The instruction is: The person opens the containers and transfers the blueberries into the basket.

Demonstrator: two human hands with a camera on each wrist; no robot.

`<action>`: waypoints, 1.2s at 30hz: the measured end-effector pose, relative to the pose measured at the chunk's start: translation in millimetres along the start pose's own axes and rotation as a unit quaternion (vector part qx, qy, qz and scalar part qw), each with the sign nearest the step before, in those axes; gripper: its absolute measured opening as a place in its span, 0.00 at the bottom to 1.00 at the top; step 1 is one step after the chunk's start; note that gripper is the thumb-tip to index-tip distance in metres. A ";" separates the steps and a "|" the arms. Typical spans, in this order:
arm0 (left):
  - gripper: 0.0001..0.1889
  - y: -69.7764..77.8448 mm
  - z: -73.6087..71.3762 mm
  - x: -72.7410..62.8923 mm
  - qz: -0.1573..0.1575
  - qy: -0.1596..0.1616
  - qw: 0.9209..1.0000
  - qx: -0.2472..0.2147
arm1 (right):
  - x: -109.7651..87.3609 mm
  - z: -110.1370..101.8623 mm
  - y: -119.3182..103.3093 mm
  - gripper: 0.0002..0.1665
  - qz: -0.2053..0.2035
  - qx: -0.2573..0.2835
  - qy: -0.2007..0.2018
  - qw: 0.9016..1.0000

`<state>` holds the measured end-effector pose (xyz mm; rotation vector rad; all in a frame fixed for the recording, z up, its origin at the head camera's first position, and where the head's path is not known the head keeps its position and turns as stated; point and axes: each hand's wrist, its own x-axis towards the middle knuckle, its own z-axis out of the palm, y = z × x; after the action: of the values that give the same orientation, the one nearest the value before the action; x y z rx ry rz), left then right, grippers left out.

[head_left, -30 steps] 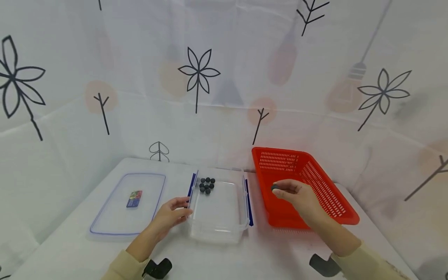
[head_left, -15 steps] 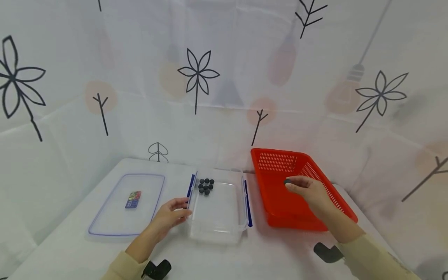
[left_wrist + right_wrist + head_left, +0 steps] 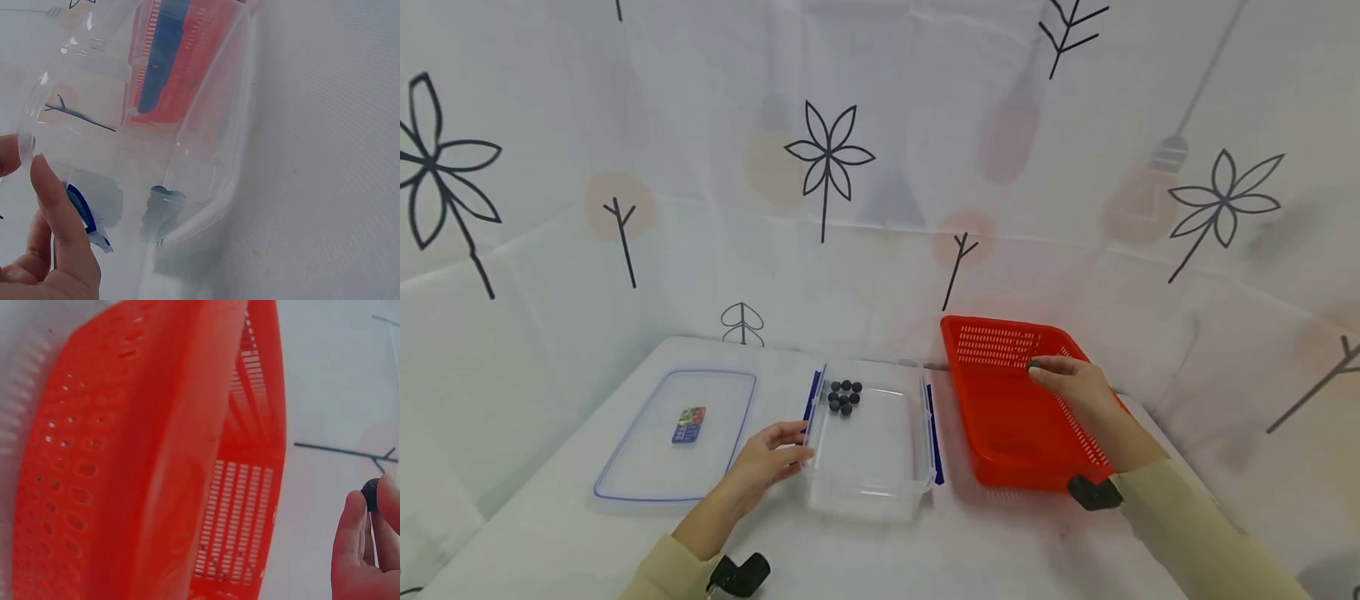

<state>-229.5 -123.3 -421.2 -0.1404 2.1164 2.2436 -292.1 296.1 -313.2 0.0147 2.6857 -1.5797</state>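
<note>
My right hand (image 3: 1066, 382) hovers over the far part of the red slotted basket (image 3: 1000, 433) and pinches a small dark ball (image 3: 1032, 365) at its fingertips; the right wrist view shows that ball (image 3: 371, 492) held beside the basket's wall (image 3: 156, 456). My left hand (image 3: 772, 454) rests against the left rim of the clear plastic box (image 3: 868, 467), fingers on the rim by a blue latch (image 3: 81, 209). Several dark balls (image 3: 844, 396) lie clustered in the box's far left corner.
The box's clear lid (image 3: 647, 467) lies flat to the left with a small coloured label (image 3: 688, 424) on it. A white patterned cloth covers the table and the walls behind. Black wrist-camera mounts (image 3: 741, 575) show at the bottom edge.
My right hand has carried the dark ball from the basket's near left side up and back toward its far right part. The left hand has stayed on the box rim.
</note>
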 end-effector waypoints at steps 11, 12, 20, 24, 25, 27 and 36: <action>0.22 1.3 0.2 0.9 -0.001 -0.004 1.000 -0.003 | 26.9 -15.7 6.9 0.41 0.033 0.017 0.021 0.999; 0.22 1.4 0.2 0.9 -0.002 -0.003 1.000 -0.003 | 28.8 -16.8 7.0 0.41 0.039 0.025 0.027 0.999; 0.21 1.1 -0.5 0.8 -0.004 -0.003 1.000 -0.005 | 38.9 -22.6 8.7 0.40 0.054 0.082 0.058 0.993; 0.21 1.2 -0.1 0.7 -0.005 -0.004 1.000 -0.006 | 38.0 -25.9 9.8 0.41 0.057 0.086 0.064 0.993; 0.21 1.3 0.0 0.5 -0.005 -0.004 1.000 -0.006 | 37.0 -26.6 9.6 0.42 0.058 0.084 0.064 0.993; 0.21 1.5 0.2 0.2 -0.005 -0.004 1.000 -0.005 | 34.5 -28.0 9.6 0.43 0.063 0.075 0.063 0.993; 0.21 1.7 0.0 -1.0 -0.006 -0.001 1.000 -0.002 | 15.6 -27.6 7.5 0.45 0.053 0.016 0.019 0.998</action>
<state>-228.7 -123.3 -419.5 -0.1507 2.1056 2.2398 -308.0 323.8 -306.8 0.1866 2.6391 -1.6060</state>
